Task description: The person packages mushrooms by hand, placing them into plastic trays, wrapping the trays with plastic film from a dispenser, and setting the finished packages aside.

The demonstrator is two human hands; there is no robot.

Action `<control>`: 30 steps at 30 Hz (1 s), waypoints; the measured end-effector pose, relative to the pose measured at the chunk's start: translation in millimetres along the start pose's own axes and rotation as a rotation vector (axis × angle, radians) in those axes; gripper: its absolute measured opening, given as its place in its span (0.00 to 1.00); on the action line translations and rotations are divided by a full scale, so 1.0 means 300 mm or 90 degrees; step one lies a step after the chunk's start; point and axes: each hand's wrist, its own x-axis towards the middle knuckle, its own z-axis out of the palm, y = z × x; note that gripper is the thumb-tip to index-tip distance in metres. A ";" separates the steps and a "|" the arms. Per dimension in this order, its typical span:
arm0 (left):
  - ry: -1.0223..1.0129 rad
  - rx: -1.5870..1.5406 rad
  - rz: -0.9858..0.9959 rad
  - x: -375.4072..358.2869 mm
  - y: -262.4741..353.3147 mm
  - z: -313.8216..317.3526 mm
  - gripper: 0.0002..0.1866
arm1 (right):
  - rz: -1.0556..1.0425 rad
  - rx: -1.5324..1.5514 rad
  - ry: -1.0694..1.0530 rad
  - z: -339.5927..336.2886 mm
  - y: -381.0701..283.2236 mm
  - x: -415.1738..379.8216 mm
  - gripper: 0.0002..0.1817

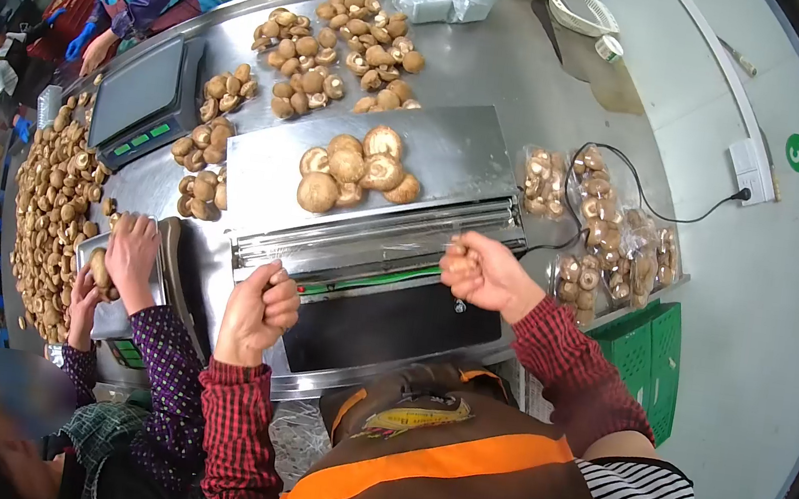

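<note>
My left hand (259, 313) is closed in a fist in front of a wrapping machine (357, 266). Across from it, my right hand (487, 275) is closed too, fingers pinched together. Clear plastic film (372, 246) glints between them over the machine's rollers, and both hands appear to grip its edge; the film is hard to see. Just beyond the rollers, a loose cluster of brown mushrooms (348, 164) lies on the machine's flat metal top (468, 148). A dark pad (388, 337) is on the machine's near side.
Piles of mushrooms (298, 60) stand farther back on the steel table. Wrapped mushroom packs (604, 226) lie at right, by a black cable (686, 221). A scale (149, 100) stands at left. A co-worker's hands (129, 259) hold mushrooms beside a heap (52, 204).
</note>
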 end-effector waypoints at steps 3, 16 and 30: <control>-0.130 0.078 0.251 -0.104 0.090 0.100 0.17 | 0.023 0.123 -0.249 0.030 -0.120 -0.022 0.16; 0.156 1.032 0.700 0.539 0.245 0.116 0.20 | -0.343 -0.342 0.055 0.109 -0.358 0.588 0.17; 0.101 0.909 0.670 0.373 0.184 0.160 0.42 | -0.035 -0.617 -0.066 0.122 -0.445 0.520 0.31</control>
